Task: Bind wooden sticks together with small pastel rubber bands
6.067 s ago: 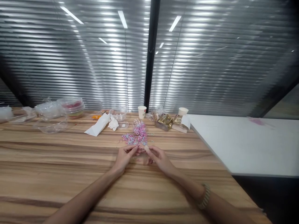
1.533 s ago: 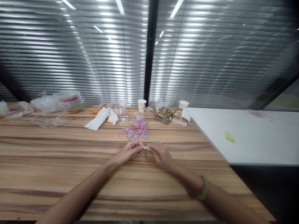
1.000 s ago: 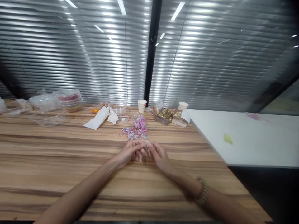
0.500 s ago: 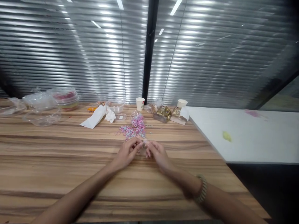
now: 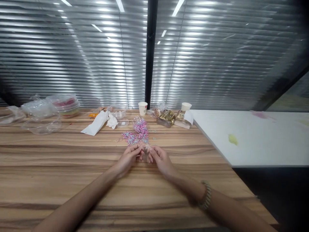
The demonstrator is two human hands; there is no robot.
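Note:
My left hand (image 5: 130, 157) and my right hand (image 5: 161, 158) are close together over the middle of the wooden table (image 5: 120, 199). Thumb and fingers are pinched on each; between the fingertips there is something small and pale, too small to make out. Just beyond them lies a loose pile of pink, blue and purple little pieces (image 5: 135, 138). More of these pieces (image 5: 140, 125) fill a clear plastic bag or cup behind the pile.
A paper cup (image 5: 143, 108), gold wrappers (image 5: 168, 118) and a second cup (image 5: 186, 106) stand along the back. Left are white paper (image 5: 96, 123), crumpled tissue (image 5: 112, 121) and stacked plastic tubs (image 5: 65, 105). A white table (image 5: 260, 138) adjoins at right.
The view has shifted slightly. My fingertips have drawn a little apart, and my left hand's fingers have changed position.

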